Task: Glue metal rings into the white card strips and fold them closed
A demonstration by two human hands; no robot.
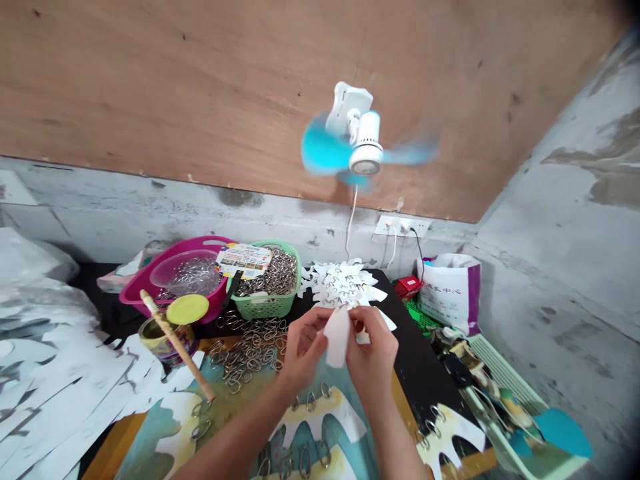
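Between my two hands, above the table, is a white cut-out piece [337, 339] with a rounded lower end. My left hand [306, 347] pinches its left edge between thumb and fingers. On the other side my right hand [371, 343] grips its right edge near the top. Below my forearms lie white scalloped cut-outs [325, 415] with metal rings along their yellowed edges. Loose metal rings [250, 350] are heaped on the stained board [227, 397] left of my hands. Past my fingertips sits a pile of ringed white cut-outs [345, 281].
A pink basket [131, 293] and a green basket [267, 307] hold metal pieces. A brush [175, 343] leans beside a tin [165, 340]. White sheets [45, 380] fill the left; a pale green crate [500, 373] stands right. A fan [367, 159] spins above.
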